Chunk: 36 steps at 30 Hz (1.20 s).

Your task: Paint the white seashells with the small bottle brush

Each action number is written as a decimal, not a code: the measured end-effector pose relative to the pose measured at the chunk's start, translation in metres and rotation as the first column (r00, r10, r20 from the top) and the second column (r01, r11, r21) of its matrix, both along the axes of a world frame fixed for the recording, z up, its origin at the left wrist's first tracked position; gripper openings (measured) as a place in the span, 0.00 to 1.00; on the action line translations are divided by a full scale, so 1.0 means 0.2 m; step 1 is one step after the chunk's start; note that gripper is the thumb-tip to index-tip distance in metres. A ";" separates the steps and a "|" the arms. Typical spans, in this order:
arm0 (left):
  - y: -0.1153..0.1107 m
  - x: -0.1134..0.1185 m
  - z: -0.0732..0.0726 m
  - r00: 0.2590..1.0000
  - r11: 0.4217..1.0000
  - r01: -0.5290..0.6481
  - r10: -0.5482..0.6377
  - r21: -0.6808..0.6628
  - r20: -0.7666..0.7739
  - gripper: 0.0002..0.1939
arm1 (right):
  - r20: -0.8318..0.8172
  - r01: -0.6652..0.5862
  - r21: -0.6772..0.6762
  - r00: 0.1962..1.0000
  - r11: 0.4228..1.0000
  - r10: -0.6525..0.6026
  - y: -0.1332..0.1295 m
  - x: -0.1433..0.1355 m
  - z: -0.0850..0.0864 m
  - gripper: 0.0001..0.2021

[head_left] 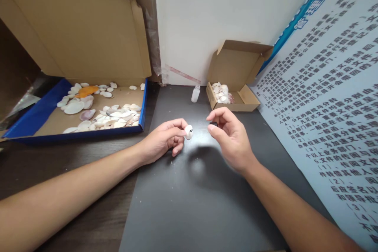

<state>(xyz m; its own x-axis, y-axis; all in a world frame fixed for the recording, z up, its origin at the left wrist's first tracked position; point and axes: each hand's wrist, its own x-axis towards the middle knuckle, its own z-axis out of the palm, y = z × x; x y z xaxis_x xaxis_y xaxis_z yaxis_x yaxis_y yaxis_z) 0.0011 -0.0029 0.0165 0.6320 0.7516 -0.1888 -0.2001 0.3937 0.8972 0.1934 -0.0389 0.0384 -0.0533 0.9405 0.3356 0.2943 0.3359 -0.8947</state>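
Between thumb and fingers, my left hand (169,138) pinches a small white seashell (188,132) with a dark spot on its right side. My right hand (232,136) is closed on a small black cap (213,125). From the cap a thin, pale line points left toward the shell; it is too faint to make out fully. The shell and the cap are apart, held above the dark grey board (165,208). Behind them stands a small white bottle (195,94) with no cap on it.
At the left, an open blue-edged cardboard box (143,106) holds many seashells and an orange shell (86,91). A smaller open cardboard box (240,107) with shells stands back right. A white wall panel (224,4) rises behind, and a printed poster (333,106) slants along the right.
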 end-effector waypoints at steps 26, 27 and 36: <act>0.00 0.00 -0.02 1.000 0.999 0.007 -0.008 0.041 0.022 0.07 | -0.027 0.012 -0.048 1.000 0.999 -0.013 0.00 -0.01 0.00 0.05; 0.00 0.00 -0.02 1.000 0.999 0.009 -0.010 0.047 0.019 0.07 | -0.029 0.002 -0.041 1.000 0.999 -0.003 0.00 -0.01 0.00 0.05; -0.01 0.01 -0.01 1.000 0.998 -0.001 0.000 0.060 0.010 0.07 | -0.070 -0.034 -0.021 0.997 0.999 0.033 0.00 -0.01 0.00 0.04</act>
<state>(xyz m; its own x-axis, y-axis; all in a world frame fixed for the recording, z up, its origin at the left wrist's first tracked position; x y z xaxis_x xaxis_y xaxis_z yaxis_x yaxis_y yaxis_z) 0.0026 -0.0040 0.0138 0.6330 0.7619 -0.1370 -0.2092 0.3387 0.9173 0.1917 -0.0380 0.0393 -0.0619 0.9459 0.3184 0.2197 0.3241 -0.9202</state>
